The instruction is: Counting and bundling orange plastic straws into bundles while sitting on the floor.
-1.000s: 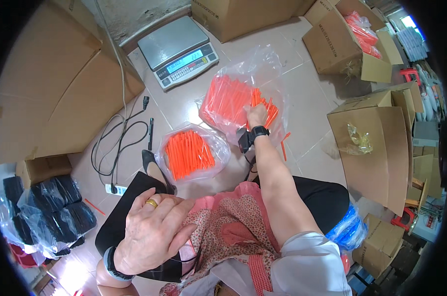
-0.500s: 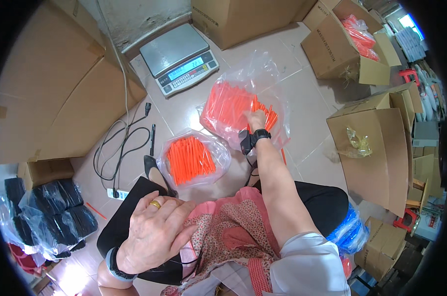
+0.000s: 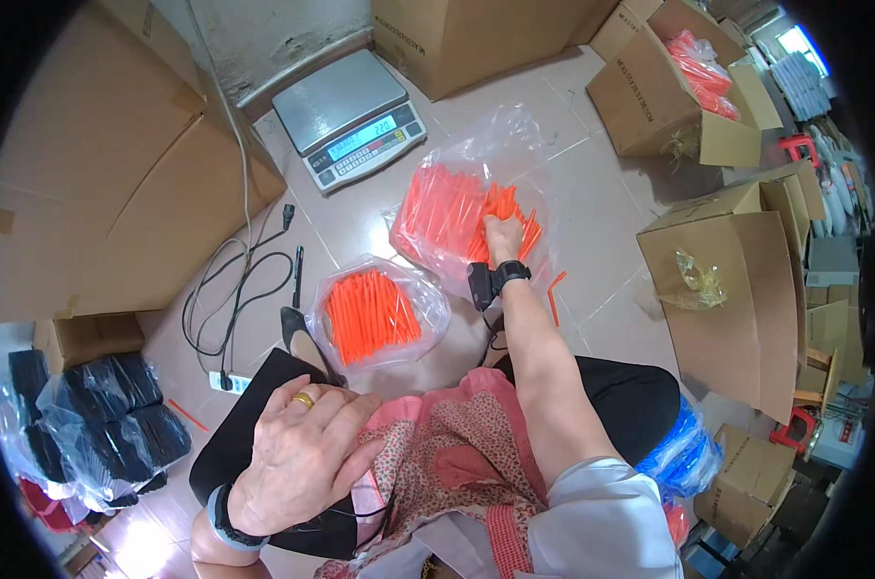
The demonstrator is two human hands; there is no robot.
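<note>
My right hand (image 3: 504, 237) reaches into the open side of a clear plastic bag (image 3: 519, 135) on the tiled floor. Its fingers are closed round some orange straws (image 3: 501, 200), whose ends poke out beyond the knuckles. More straws (image 3: 440, 214) lie packed in that bag, seen through the film. Nearer my feet stands a second clear bag (image 3: 435, 311), with its mouth spread round an upright bundle of orange straws (image 3: 372, 314). My left hand (image 3: 307, 444) rests on my left thigh, fingers loosely extended and holding nothing.
A digital scale (image 3: 346, 116) with a lit display sits beyond the bags. Cables (image 3: 235, 289) and a power strip (image 3: 230, 382) lie at left. Cartons (image 3: 727, 289) stand around. One loose straw (image 3: 553, 299) lies right of my wrist; black wrapped packs (image 3: 119, 405) are at far left.
My right hand has shifted slightly within the bag, and the straws round it have moved, bunching above its fingers. More of the loose straw on the floor shows. My left hand stays put.
</note>
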